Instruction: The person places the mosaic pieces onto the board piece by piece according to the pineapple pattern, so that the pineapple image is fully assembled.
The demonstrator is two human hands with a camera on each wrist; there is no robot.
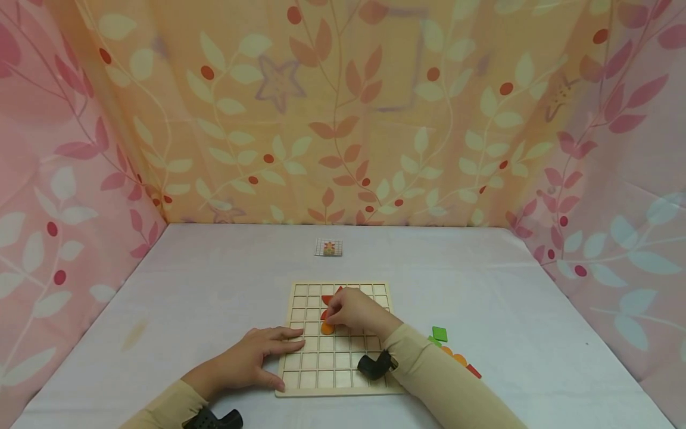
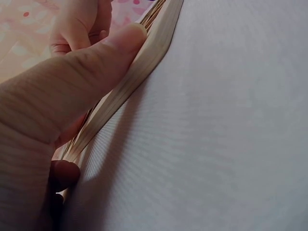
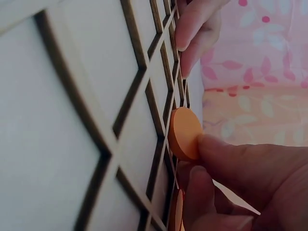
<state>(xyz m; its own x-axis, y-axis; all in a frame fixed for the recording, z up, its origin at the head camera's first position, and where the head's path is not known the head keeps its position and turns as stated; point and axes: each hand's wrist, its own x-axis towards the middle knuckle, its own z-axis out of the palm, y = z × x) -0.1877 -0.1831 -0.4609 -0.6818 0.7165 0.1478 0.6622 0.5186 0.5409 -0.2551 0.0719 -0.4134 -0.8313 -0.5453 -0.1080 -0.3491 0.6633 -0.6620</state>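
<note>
One left hand [image 1: 246, 360] rests, fingers extended, on the left edge of a pale wooden gridded board [image 1: 316, 392]. Flat green, orange and red pieces [image 1: 459, 359] lie right of it. The right hand [image 1: 358, 311] pinches a round orange disc [image 1: 327, 328] at the grid. Red curved pieces [image 1: 326, 300] lie just beyond; a small white printed card [image 1: 329, 247] lies farthest.

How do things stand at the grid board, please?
Right hand holds orange disc at grid board. Left hand touches board's left side. Red pieces just beyond the disc; nothing visibly blocking.
</note>
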